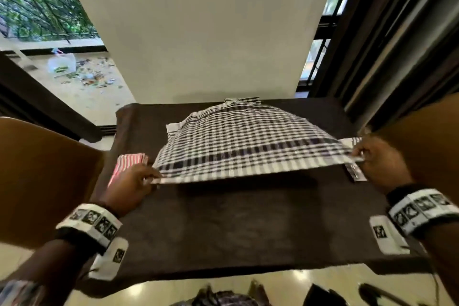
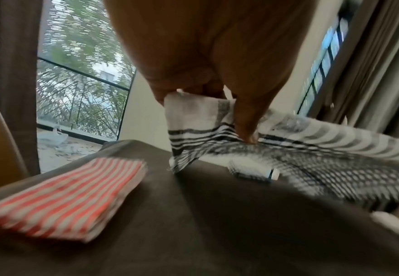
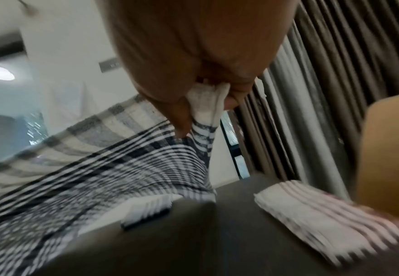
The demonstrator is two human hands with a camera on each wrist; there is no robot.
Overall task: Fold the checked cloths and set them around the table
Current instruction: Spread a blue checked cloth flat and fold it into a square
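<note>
A: Where is the black cloth (image 1: 238,141)?

B: Stretched above the bench (image 1: 223,226), its near edge lifted and held taut between both hands, its far part draped down onto the brown bench cover.

A: And the hands?

B: The left hand (image 1: 131,186) pinches the near left corner, thumb and fingers closed on the hem. The left wrist view shows the fingers (image 2: 245,119) curled over the white border. The right hand (image 1: 377,159) pinches the near right corner the same way; the right wrist view shows the hem bunched between its fingers (image 3: 182,115).

A: Any other cloths?

B: A folded red cloth (image 1: 126,164) lies flat at the bench's left edge, just beside the left hand. A folded pale cloth (image 3: 323,214) lies at the right edge, partly under the right hand in the head view.

A: Any writing or labels?

B: No readable words. Both wrist bands (image 1: 89,221) carry black-and-white square markers, and white tags (image 1: 382,233) with similar markers sit at the near corners of the bench.
</note>
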